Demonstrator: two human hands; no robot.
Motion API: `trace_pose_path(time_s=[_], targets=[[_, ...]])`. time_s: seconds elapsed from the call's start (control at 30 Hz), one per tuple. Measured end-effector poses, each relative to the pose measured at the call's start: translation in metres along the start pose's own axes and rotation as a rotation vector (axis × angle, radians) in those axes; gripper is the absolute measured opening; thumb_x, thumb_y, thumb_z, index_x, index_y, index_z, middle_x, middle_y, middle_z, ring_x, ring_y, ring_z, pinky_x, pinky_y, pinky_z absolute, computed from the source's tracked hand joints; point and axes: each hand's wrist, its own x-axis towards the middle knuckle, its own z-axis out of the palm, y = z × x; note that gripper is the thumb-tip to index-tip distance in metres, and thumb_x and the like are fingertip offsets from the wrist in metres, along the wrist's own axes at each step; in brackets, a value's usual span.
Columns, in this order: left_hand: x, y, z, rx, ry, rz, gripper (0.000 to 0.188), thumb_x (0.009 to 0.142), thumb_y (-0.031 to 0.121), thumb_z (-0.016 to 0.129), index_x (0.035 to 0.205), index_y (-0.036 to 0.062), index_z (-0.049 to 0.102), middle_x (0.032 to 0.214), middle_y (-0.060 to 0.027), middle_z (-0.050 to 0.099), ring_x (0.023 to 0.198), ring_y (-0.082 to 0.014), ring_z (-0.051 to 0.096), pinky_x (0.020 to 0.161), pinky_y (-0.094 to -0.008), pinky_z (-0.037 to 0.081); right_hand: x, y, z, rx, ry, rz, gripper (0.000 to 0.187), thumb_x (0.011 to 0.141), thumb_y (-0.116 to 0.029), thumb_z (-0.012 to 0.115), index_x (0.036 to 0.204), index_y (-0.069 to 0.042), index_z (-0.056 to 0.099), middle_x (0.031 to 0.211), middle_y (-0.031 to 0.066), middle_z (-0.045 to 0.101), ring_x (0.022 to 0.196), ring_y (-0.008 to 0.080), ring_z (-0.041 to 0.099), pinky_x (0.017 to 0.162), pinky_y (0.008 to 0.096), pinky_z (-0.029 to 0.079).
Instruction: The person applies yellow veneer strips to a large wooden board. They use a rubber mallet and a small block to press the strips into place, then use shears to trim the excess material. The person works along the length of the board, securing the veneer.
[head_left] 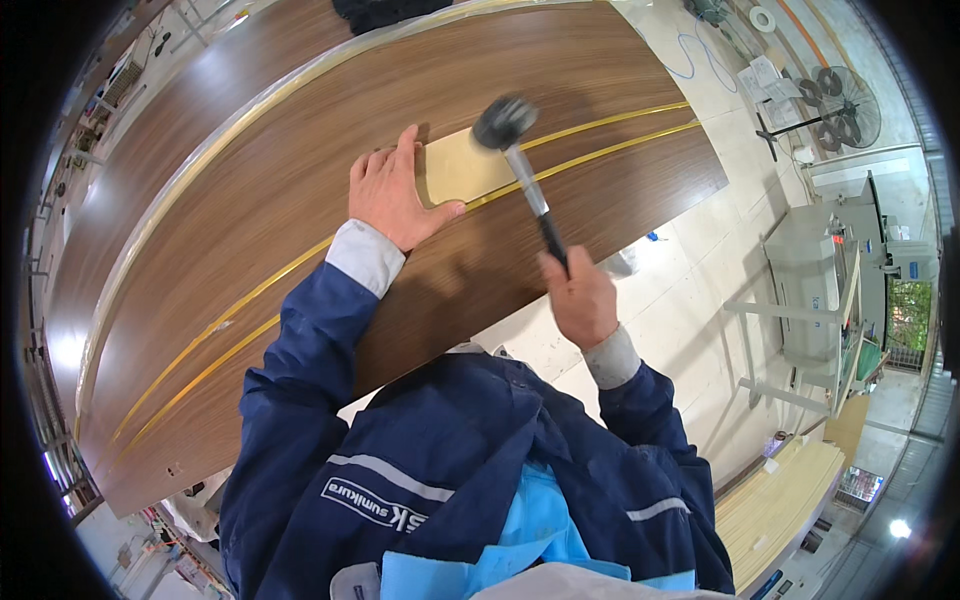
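My left hand grips the near end of a pale tan rectangular block, thumb along one edge and fingers along the other. The block lies on a large brown wood-grain panel, over a gold strip that runs along it. In my right hand is a mallet with a black head, a silver shaft and a black grip. Its head, slightly blurred, is over the block's right end; whether they touch I cannot tell. A second gold strip runs beside the first.
Another brown panel lies beyond a pale edge band. A black bundle sits at the far edge. To the right stand a floor fan and a grey machine. Long pale boards are stacked at lower right.
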Motion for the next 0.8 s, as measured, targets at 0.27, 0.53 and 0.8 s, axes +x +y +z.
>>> trace_pose_path(time_s=[0.27, 0.53, 0.8], targets=[[-0.051, -0.059, -0.032, 0.045, 0.029, -0.002, 0.119, 0.066, 0.061, 0.086, 0.155, 0.0046, 0.03, 0.136, -0.0129, 0.065, 0.129, -0.0379, 0.055, 0.116, -0.05, 0.032, -0.05, -0.067, 0.055, -0.092, 0.014, -0.007, 0.023, 0.101, -0.025, 0.068, 0.099, -0.002, 0.06, 0.072, 0.0192, 0.066, 0.062, 0.0382, 0.067, 0.056, 0.0432, 0.051], [-0.067, -0.066, -0.054, 0.08, -0.012, -0.018, 0.117, 0.068, 0.064, 0.083, 0.154, 0.0047, 0.031, 0.136, -0.013, 0.065, 0.131, -0.0367, 0.055, 0.116, -0.0494, 0.031, -0.065, -0.101, 0.057, 0.504, 0.319, -0.157, 0.021, 0.103, -0.022, 0.064, 0.1, -0.001, 0.059, 0.07, 0.0123, 0.063, 0.058, 0.0231, 0.062, 0.056, 0.0335, 0.048], [-0.118, -0.14, -0.102, 0.079, 0.02, -0.049, 0.12, 0.066, 0.068, 0.083, 0.155, 0.0046, 0.033, 0.139, -0.0129, 0.064, 0.132, -0.0377, 0.054, 0.116, -0.049, 0.032, -0.093, -0.19, 0.102, 0.49, 0.304, -0.123, 0.028, 0.103, -0.03, 0.065, 0.102, -0.002, 0.061, 0.071, 0.0156, 0.066, 0.065, 0.0325, 0.068, 0.058, 0.0395, 0.051]])
